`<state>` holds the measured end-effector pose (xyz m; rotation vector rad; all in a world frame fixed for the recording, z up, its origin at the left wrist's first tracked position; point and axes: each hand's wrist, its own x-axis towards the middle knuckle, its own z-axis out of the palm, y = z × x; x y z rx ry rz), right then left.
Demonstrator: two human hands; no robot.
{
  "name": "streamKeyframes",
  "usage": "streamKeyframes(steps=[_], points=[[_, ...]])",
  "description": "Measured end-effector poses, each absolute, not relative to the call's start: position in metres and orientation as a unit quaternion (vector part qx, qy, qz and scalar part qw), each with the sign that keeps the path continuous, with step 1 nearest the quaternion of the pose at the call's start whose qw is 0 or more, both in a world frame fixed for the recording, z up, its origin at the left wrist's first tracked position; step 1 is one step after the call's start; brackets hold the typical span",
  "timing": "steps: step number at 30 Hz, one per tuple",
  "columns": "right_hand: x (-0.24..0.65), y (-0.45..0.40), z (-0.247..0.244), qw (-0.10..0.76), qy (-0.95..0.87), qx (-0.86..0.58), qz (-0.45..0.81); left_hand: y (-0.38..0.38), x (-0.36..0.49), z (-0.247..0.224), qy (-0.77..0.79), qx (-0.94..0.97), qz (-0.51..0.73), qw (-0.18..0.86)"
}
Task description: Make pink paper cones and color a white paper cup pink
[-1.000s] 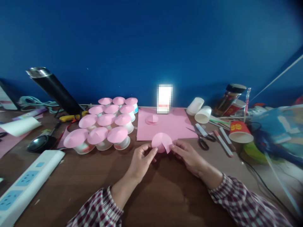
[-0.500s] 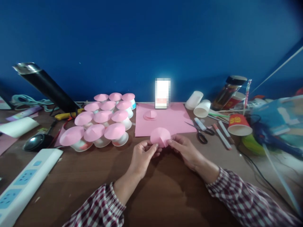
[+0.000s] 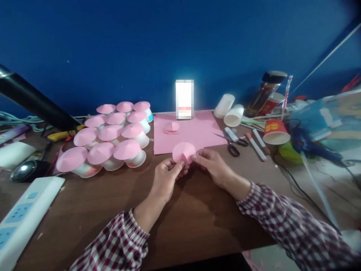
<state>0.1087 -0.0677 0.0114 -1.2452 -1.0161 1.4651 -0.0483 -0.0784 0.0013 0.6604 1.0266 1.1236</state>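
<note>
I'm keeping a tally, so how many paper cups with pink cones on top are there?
12. The cone-topped paper cups stand left of the pink paper sheet, in four rows of three, front to back. Some cups are partly hidden, but twelve cones show.

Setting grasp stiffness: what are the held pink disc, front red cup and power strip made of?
Pink disc: paper or thin card, matte, by its thin edge and crease. Front red cup: probably paper, maybe coated; yellow print outside, pale inside. Power strip: likely smooth white plastic, by its moulded-looking body.
</note>
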Motion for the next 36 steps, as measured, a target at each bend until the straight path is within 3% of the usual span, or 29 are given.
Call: streamKeyframes(steps=[36], points=[[0.106,-0.07,0.012,0.503,-0.388,-0.471,0.611,-0.08,-0.046,-0.007,0.458,0.335,0.516,0.641]])
